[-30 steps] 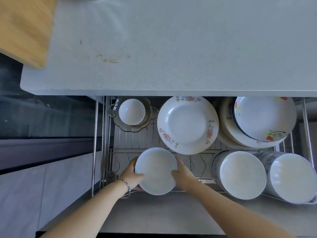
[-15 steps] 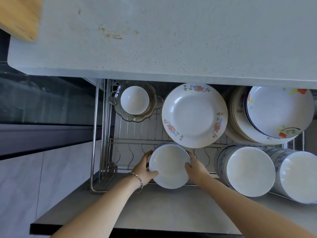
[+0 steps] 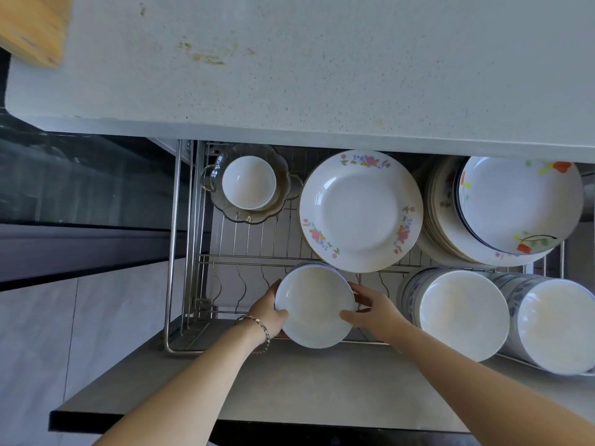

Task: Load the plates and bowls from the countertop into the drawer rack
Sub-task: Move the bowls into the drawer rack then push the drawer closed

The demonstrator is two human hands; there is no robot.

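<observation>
Two bare hands grip one plain white round bowl [image 3: 314, 305] over the front row of the chrome wire drawer rack [image 3: 225, 252]. Left hand [image 3: 269, 312], bracelet on wrist, fingers curled on the bowl's left rim; right hand [image 3: 375, 313], fingers spread against its right rim. Another white rim shows just behind the held bowl. Just behind: large floral-edged white plate [image 3: 360, 210]. Back left: small white cup [image 3: 249, 182] sitting in a scalloped clear glass dish [image 3: 283, 201]. Right: stacked blue-patterned white bowls [image 3: 463, 313]. Speckled grey countertop [image 3: 322, 66] overhangs the rack.
</observation>
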